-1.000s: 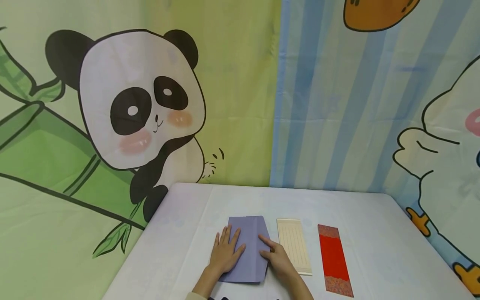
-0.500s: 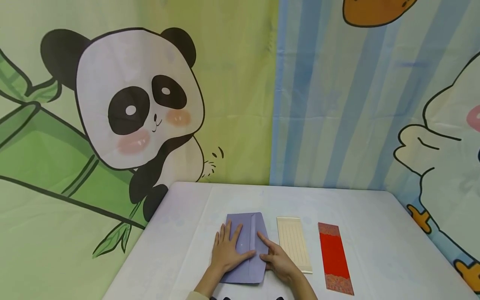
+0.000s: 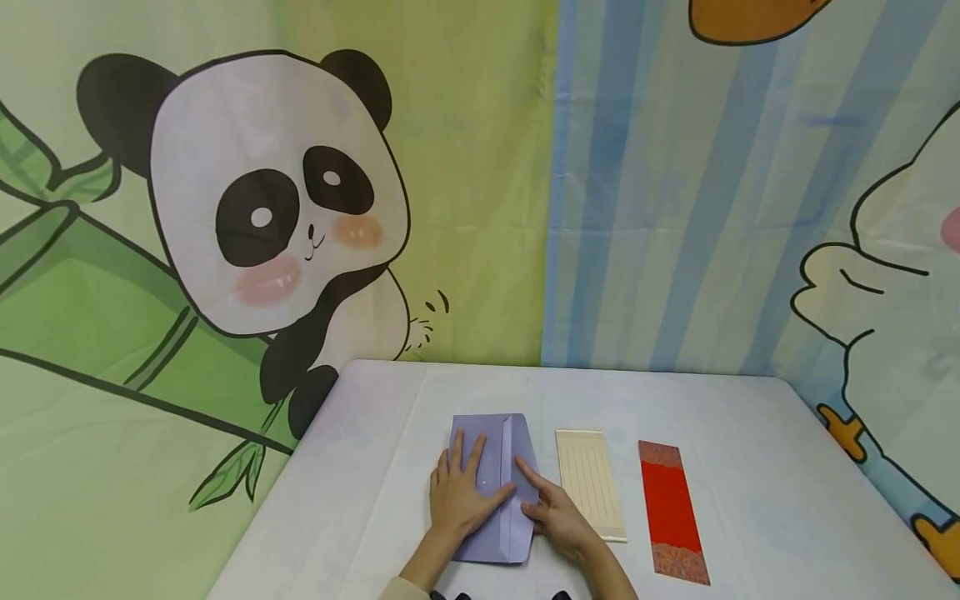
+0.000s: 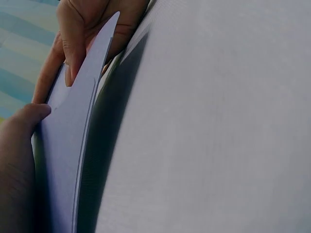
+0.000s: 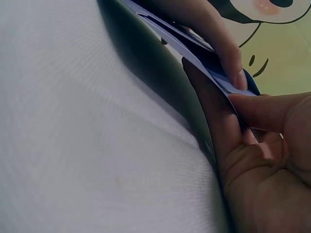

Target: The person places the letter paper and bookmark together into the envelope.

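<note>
A lavender paper envelope [image 3: 494,446] lies in front of me on the table, its long flap [image 3: 517,533] along the right side. My left hand [image 3: 459,498] rests spread over the envelope's left part, the thumb reaching across toward the flap's fold. At the right edge, my right hand [image 3: 561,518] pinches the paper. The right wrist view shows the right thumb [image 5: 262,110] above the paper and other fingers beneath it, with the edge lifted off the table. In the left wrist view, the left thumb [image 4: 19,131] touches the envelope's surface.
Right of the envelope lies a cream lined card [image 3: 591,479], partly behind my right forearm. Farther right is a red strip [image 3: 672,508] with patterned ends. The white-covered table [image 3: 390,467] meets a cartoon-printed curtain [image 3: 480,208] at the back.
My left hand has slid slightly right, its thumb now across the fold. The envelope's right side looks more raised along the fold. My right hand keeps its pinch on the edge.
</note>
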Action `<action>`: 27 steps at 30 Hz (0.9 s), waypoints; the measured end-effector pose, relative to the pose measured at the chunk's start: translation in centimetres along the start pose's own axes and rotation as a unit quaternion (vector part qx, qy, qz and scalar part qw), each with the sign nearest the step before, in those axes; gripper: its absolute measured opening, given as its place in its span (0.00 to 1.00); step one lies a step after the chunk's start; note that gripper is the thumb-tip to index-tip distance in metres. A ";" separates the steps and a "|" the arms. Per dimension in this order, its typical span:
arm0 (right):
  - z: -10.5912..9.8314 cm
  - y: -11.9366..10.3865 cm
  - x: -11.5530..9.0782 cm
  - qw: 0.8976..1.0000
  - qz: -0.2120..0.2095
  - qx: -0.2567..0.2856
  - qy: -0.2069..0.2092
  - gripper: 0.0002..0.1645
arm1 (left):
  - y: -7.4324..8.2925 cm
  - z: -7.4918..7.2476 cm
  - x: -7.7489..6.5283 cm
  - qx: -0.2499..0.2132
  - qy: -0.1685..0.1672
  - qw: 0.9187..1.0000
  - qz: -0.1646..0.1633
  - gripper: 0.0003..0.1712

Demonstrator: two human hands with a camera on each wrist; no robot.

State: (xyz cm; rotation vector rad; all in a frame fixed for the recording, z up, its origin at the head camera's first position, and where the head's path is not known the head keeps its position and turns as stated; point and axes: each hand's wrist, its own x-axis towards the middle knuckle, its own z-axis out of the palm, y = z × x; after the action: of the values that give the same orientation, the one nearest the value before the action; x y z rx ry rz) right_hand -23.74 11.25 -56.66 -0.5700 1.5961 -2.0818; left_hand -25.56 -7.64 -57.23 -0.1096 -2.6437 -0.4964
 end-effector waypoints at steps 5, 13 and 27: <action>0.2 -0.2 0.0 1.000 -0.005 -0.003 0.000 0.41 | 0.1 0.0 0.0 -0.006 0.035 0.999 0.016 0.53; 0.2 0.1 -0.1 1.000 -0.021 -0.010 0.002 0.40 | 0.2 -0.1 0.2 -0.024 0.066 0.998 0.009 0.51; -0.4 -2.0 -1.1 0.847 -0.115 -0.439 0.277 0.27 | 0.0 -0.1 0.1 -0.037 0.048 0.998 -0.018 0.52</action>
State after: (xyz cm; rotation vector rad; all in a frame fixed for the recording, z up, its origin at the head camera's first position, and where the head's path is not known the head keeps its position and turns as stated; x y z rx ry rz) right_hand -23.30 12.70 -54.84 -0.4574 2.9889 -1.6292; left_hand -25.67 -7.70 -57.14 -0.0583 -2.5380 -0.5970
